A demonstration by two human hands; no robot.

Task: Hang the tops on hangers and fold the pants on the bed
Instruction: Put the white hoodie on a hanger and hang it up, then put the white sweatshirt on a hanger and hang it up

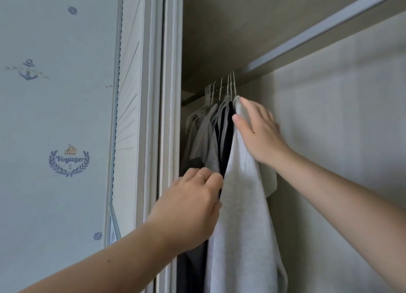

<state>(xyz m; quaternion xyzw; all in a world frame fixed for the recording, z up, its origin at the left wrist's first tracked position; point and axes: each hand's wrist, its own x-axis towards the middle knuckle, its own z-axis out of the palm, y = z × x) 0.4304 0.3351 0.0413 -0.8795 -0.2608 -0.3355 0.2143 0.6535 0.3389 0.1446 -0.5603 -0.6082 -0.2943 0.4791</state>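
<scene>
Head view, the only one. The pale grey, soft-knit long-sleeved top (239,215) is already up in the wardrobe. It hangs at the near end of a packed row of grey and black garments (211,139), whose thin white hanger hooks (222,90) sit on a dark rail (197,97).

The right hand (259,130) lies flat w/ straight fingers on the top's shoulder, just under its hook, thumb on the front edge. It presses rather than grips.

The left hand (193,202), w/ a thin ring (201,176), is lower down w/ fingers curled in at the seam b/w the pale top and the black garment beside it. The fingertips are buried in cloth, so I can't tell if they pinch an edge or just push the row back. Pants and bed aren't in shot.

Risks:
- The hooks are crowded. A hard sideways shove from the right hand could ride the top's hook over its neighbour or tip it off the rail.
- Pressing on one shoulder only could slide the knit off that hanger arm, leaving it lopsided or dropped.
- If the left hand tugs down, it could drag a neighbouring garment off its hanger.
- The white wardrobe frame (171,73) is close to the left wrist, so a sleeve may snag there when a door closes.
</scene>
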